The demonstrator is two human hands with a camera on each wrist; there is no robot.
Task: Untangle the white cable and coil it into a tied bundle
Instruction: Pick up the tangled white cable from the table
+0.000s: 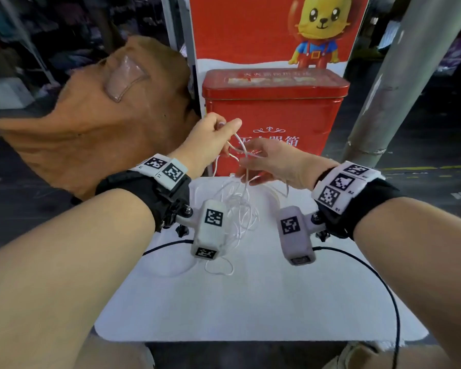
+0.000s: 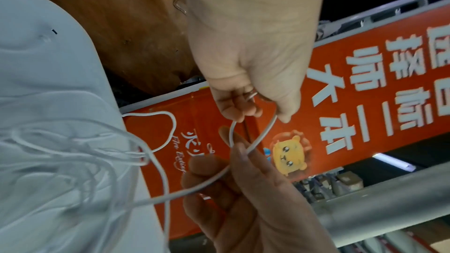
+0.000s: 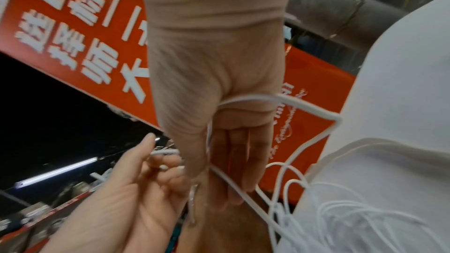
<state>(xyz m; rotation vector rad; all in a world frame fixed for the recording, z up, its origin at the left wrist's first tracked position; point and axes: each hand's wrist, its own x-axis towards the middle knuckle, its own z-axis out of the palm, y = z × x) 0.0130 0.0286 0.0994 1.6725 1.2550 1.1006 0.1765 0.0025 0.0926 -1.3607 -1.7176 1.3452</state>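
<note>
The thin white cable (image 1: 240, 209) lies mostly as a loose tangle on the white table (image 1: 250, 302), with strands rising to both hands. My left hand (image 1: 224, 127) is raised in front of the red tin and pinches the cable near its end. In the left wrist view a short loop of the cable (image 2: 265, 134) hangs from my left hand (image 2: 253, 111) down to my right hand (image 2: 233, 161). My right hand (image 3: 219, 176) holds a strand between thumb and fingers. Another stretch of the cable (image 3: 314, 111) crosses its palm. The tangle hides the cable's far end.
A red tin box (image 1: 274, 115) stands at the table's far edge before a red poster (image 1: 250, 27). A brown bag (image 1: 91, 129) bulges at the left. A grey pole (image 1: 399, 83) slants at the right. Black camera leads (image 1: 383, 283) trail from both wrists.
</note>
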